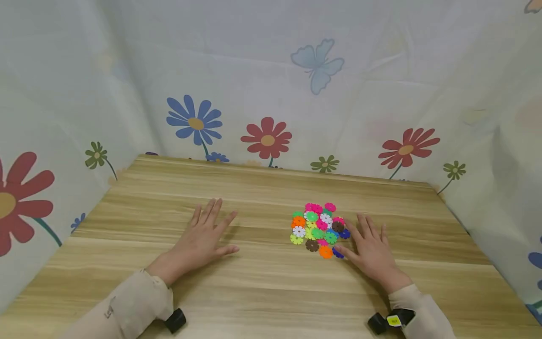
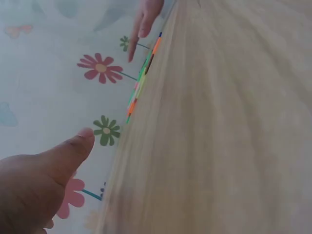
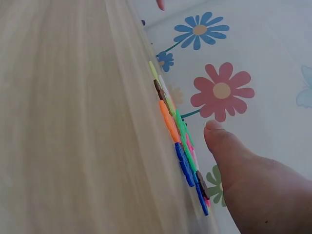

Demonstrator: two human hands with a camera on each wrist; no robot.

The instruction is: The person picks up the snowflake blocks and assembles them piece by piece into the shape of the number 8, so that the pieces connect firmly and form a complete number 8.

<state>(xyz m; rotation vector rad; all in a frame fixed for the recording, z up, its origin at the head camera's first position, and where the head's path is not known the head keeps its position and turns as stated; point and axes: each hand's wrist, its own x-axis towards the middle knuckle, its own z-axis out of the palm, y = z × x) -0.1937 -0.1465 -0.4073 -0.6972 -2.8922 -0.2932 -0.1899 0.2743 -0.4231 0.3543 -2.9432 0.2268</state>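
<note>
A loose pile of flat, notched plastic snowflake discs [image 1: 317, 233] lies on the wooden table, in pink, orange, green, yellow, white, brown and blue; several overlap. My right hand [image 1: 373, 252] is at the right edge of the pile with its fingers spread and holds nothing. Its thumb and index finger reach close to the blue discs [image 3: 184, 165]; whether they touch cannot be told. Well to the left of the pile, my left hand [image 1: 201, 240] is spread over the table, palm down, with nothing in it. In the left wrist view its thumb [image 2: 66, 161] points toward the discs.
The wood-grain table [image 1: 262, 292] ends at a back edge against a white curtain [image 1: 245, 61] printed with flowers and a butterfly. The curtain also hangs along both sides. Small black devices [image 1: 175, 321] sit at both wrists, by the beige sleeves [image 1: 139, 301].
</note>
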